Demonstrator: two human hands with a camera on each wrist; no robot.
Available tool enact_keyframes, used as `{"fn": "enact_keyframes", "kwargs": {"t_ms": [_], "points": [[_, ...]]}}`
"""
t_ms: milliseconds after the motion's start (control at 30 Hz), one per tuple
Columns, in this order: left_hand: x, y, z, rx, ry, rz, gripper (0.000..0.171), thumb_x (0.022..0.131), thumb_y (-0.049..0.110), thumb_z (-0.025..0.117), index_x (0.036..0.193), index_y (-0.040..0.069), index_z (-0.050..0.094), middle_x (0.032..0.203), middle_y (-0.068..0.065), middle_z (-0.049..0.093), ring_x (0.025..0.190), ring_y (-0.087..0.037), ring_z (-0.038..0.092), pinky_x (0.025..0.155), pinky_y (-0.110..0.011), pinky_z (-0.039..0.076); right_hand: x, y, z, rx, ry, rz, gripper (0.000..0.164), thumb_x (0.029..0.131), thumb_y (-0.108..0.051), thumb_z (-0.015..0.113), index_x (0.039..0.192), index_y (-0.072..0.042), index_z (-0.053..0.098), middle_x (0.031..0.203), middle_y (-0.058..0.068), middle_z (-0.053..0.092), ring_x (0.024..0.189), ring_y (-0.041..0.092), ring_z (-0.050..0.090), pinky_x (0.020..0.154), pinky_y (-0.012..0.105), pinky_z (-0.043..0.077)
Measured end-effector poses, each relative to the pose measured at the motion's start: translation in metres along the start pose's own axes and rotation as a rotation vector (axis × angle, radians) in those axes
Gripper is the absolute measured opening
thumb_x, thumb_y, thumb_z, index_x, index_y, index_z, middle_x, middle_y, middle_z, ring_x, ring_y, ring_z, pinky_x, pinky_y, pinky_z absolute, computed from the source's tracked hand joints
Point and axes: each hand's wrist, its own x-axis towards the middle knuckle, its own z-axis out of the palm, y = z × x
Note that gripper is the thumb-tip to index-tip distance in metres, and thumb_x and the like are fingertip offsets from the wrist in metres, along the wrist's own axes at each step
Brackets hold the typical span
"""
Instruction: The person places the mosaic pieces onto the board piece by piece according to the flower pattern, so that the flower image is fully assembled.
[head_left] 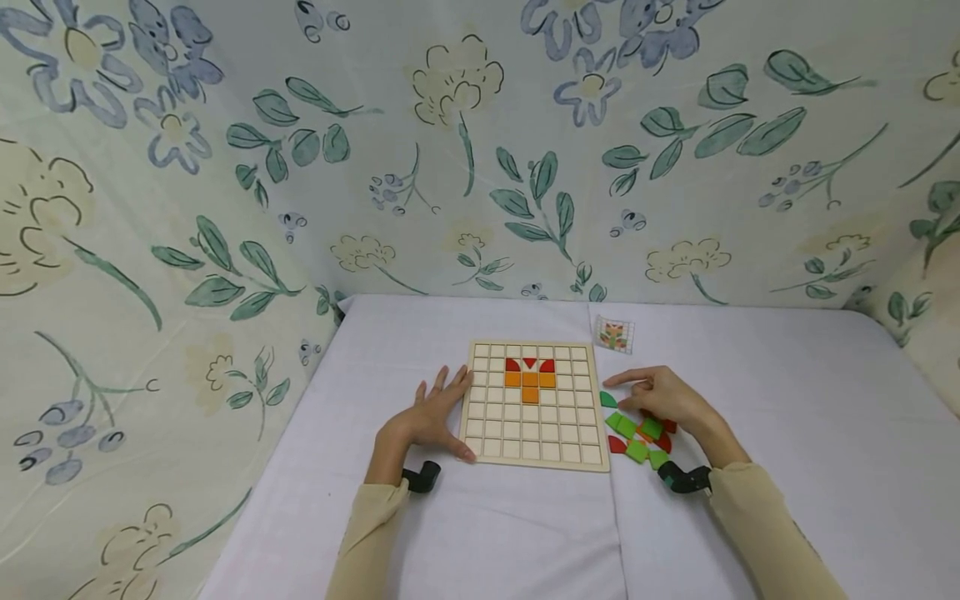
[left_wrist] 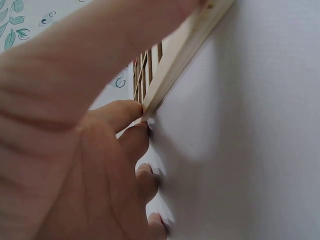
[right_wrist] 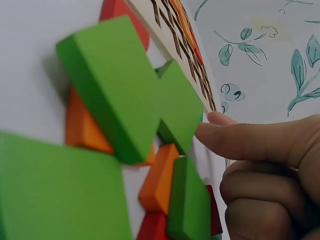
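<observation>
A wooden grid board [head_left: 487, 450] lies on the table. Orange squares [head_left: 530, 380] form a T in its upper half, topped by red curved pieces [head_left: 547, 366] and a small red triangle. My left hand [head_left: 431, 421] rests at the board's left edge, fingers spread, thumb by the near corner. To the right of the board, my right hand [head_left: 667, 396] reaches over loose pieces. Its index finger and thumb stand apart around a dark green curved piece [head_left: 608, 400]; the other fingers are curled. In the right wrist view, the thumb is close to a light green piece [right_wrist: 180, 102].
Loose green, red and orange pieces [head_left: 637, 451] lie heaped right of the board, some overlapping. A small card [head_left: 614, 334] with a printed grid pattern lies behind them. White cloth [head_left: 525, 533] covers the table, and a floral curtain [head_left: 465, 167] hangs behind it.
</observation>
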Motion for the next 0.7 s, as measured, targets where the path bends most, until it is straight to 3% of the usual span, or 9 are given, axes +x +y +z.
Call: {"fn": "enact_keyframes", "kwargs": {"t_ms": [700], "points": [[-0.0009, 0.0013, -0.0018, -0.008, -0.003, 0.008, 0.139, 0.062, 0.039, 0.1, 0.167, 0.014, 0.013, 0.177, -0.002, 0.001, 0.163, -0.033, -0.012, 0.13, -0.063, -0.008, 0.0007, 0.0016, -0.0007, 0.014, -0.086, -0.053, 0.044, 0.087, -0.007, 0.077, 0.13, -0.002, 0.07, 0.058, -0.006, 0.029, 0.053, 0.009, 0.029, 0.053, 0.022, 0.03]]}}
